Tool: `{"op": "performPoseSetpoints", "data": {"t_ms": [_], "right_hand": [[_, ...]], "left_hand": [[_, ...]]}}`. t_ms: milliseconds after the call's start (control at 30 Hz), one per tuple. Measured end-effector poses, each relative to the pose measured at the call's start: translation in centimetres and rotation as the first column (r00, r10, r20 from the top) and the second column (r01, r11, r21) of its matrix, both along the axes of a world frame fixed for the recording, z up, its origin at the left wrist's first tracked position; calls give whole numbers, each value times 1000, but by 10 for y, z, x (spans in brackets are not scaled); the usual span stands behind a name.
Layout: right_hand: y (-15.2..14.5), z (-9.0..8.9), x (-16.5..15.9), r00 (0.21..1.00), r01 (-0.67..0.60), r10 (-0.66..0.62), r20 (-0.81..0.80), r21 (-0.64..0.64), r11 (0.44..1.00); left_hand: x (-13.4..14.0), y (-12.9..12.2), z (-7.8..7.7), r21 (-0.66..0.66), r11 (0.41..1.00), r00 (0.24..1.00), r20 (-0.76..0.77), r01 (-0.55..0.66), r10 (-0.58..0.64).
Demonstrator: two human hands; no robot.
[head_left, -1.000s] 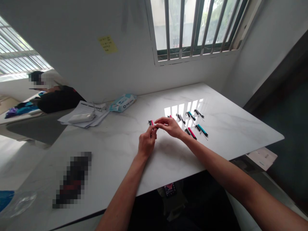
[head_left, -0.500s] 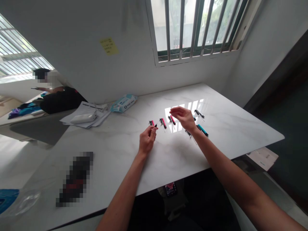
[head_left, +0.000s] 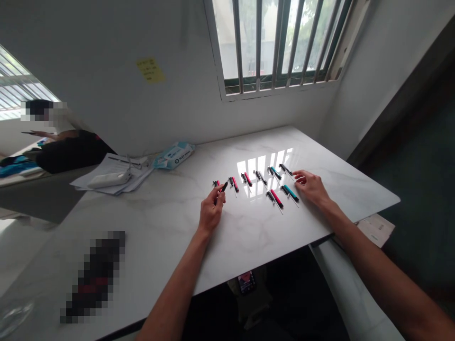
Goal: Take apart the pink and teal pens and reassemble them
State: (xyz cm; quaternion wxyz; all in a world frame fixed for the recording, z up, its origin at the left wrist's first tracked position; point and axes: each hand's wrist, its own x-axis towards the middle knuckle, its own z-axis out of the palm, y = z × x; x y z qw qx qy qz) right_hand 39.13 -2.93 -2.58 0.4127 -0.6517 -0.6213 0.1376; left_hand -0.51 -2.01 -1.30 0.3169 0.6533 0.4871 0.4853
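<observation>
Where the lap shows below the table edge: a phone (head_left: 246, 282) with its screen lit, nearest of all.
Tabletop: white and marble-veined (head_left: 234, 241), with both bare forearms reaching in over its front edge.
Left side of the table: a dark object (head_left: 93, 277), pixelated beyond recognition.
Left hand (head_left: 211, 210): thumb and fingers closed in a pinch on a black pen piece (head_left: 224, 186), which tilts up and away from the person.
Near pen row: a red pen (head_left: 276, 199) and, to its right, a teal pen (head_left: 290, 192), each taken apart, with a slim pale refill beside the barrel.
Right hand (head_left: 313, 187): fingers curved and loosely parted, right of the pens, tips just beside the far row's last refill; whether they touch or grip it, I cannot tell.
Far pen row: from the left, three red pens (head_left: 235, 183), the first partly behind the left hand, then a grey-black pen (head_left: 262, 177), a second teal one and a black pen (head_left: 286, 169).
Back left: papers (head_left: 80, 182) under a white oblong item (head_left: 108, 179), next to a wipes packet (head_left: 175, 155).
Wall: a yellow sticky note (head_left: 150, 70) and a barred window (head_left: 267, 42).
Beyond the wall's left end: a co-worker in dark clothing (head_left: 73, 149).
</observation>
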Motion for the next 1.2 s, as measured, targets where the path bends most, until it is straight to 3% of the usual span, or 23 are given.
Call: {"op": "performPoseSetpoints", "data": {"t_ms": [133, 233, 300, 367, 467, 567, 633, 733, 900, 1000, 1100, 1200], "right_hand": [[-1, 4, -4, 1000, -19, 19, 10, 29, 999], [-1, 24, -25, 1000, -30, 30, 0, 132, 991], [-2, 41, -55, 993, -83, 95, -69, 151, 985], [-2, 58, -96, 970, -195, 209, -121, 118, 974], [4, 73, -161, 946, -318, 317, -73, -1, 948], [20, 72, -208, 906, -423, 415, -78, -157, 893], [32, 64, -225, 895, -445, 428, -124, -178, 878], [45, 50, -231, 841, -520, 490, -231, -93, 849], [47, 36, -220, 672, -631, 610, -421, 106, 769], [46, 34, -216, 613, -640, 621, -488, 154, 753], [43, 37, -217, 580, -627, 620, -528, 196, 754], [40, 42, -220, 492, -657, 626, -605, 214, 723]], "left_hand": [[-3, 1, -2, -16, 999, 999, -21, -45, 45], [-4, 2, -2, -21, 999, 997, -54, -48, 47], [-4, 2, -2, -4, 1000, 998, -61, -25, 25], [-3, 1, -2, 17, 1000, 999, -48, -6, 7], [-3, 0, -2, 39, 999, 999, -51, -11, 13], [-5, -2, 1, 61, 998, 988, -149, -18, 27], [-6, -3, 1, 66, 998, 981, -193, -5, 17], [-5, -2, -2, 35, 999, 990, -142, 23, -18], [4, 1, -5, -99, 982, 980, 134, 159, -146], [8, -1, 1, -118, 964, 944, 263, 239, -202], [9, -4, 9, -128, 964, 941, 282, 233, -190], [7, -5, 12, -150, 965, 938, 307, 217, -163]]}}
